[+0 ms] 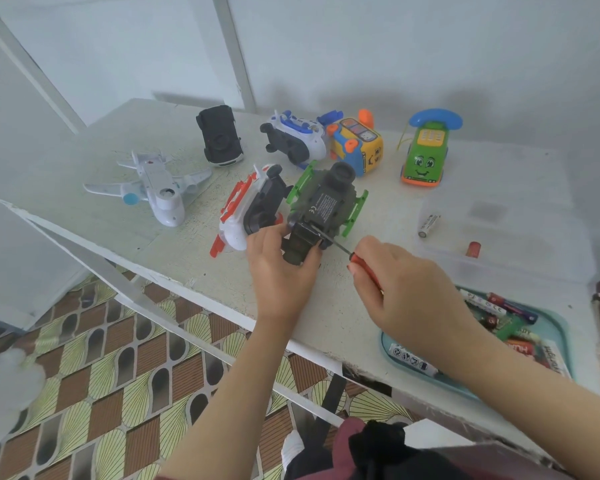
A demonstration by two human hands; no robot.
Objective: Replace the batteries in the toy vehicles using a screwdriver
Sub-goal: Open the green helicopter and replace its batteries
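A dark grey toy vehicle with green side rails (pixel 326 206) lies upside down on the white table (pixel 174 247). My left hand (pixel 279 268) grips its near end. My right hand (pixel 399 289) holds a red-handled screwdriver (pixel 352 254), and the thin shaft's tip touches the vehicle's underside near my left fingers. A teal tray (pixel 561 327) of several loose batteries sits at the right, partly hidden by my right forearm.
Other toys lie on the table: a white plane (pixel 156 188), a black car (pixel 220 136), a white-and-red vehicle (pixel 250 206), a white-and-blue vehicle (pixel 295 138), an orange-blue toy (pixel 359 143) and a green phone car (pixel 425 150). A clear box (pixel 506 233) holds two batteries.
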